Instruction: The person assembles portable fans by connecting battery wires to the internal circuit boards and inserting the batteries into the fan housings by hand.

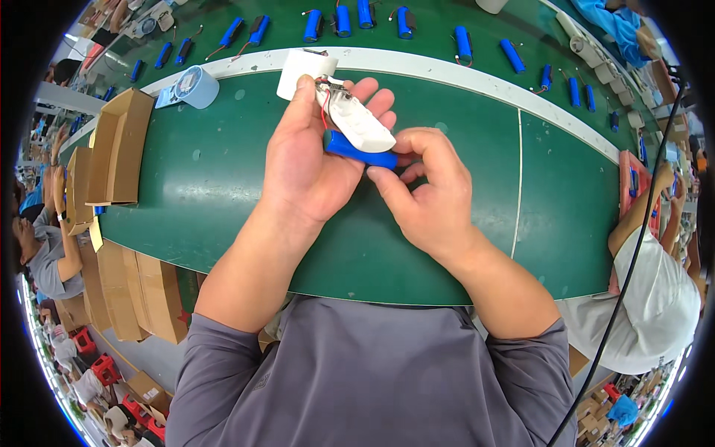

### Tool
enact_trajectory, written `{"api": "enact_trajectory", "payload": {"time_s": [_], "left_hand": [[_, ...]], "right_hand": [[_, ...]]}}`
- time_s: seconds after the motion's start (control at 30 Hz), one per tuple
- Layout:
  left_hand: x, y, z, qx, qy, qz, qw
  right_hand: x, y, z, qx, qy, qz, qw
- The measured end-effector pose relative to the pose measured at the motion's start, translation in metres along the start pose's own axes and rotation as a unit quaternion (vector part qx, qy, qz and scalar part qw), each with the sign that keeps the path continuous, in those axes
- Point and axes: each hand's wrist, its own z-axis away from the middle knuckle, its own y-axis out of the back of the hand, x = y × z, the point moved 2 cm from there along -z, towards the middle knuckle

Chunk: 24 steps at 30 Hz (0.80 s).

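My left hand (313, 160) is palm up over the green table and holds a white plastic housing (361, 123), its thumb pressed on the wide round end. Small parts and red and black wires show at the housing's middle. Below the housing a blue cylindrical battery pack (361, 151) lies across my left palm, and a red wire runs up from it to the housing. My right hand (432, 186) pinches the right end of the battery pack between thumb and fingers.
Several blue battery packs with wires (313, 26) lie on the green surface past a white rail (417, 65). At the left are a light-blue round container (197, 87) and an open cardboard box (119, 149). A red bin (633, 179) and a co-worker's arm (644, 197) are at the right.
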Motion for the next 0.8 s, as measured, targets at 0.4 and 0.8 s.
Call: {"api": "enact_trajectory", "payload": {"time_s": [0.4, 0.8], "left_hand": [[0.015, 0.006, -0.009, -0.116, -0.101, -0.171, 0.973], [0.005, 0.012, -0.009, -0.158, -0.058, -0.208, 0.964]], "right_hand": [[-0.03, 0.017, 0.006, -0.08, -0.166, -0.377, 0.908], [-0.016, 0.033, -0.01, -0.044, -0.231, -0.236, 0.943]]}}
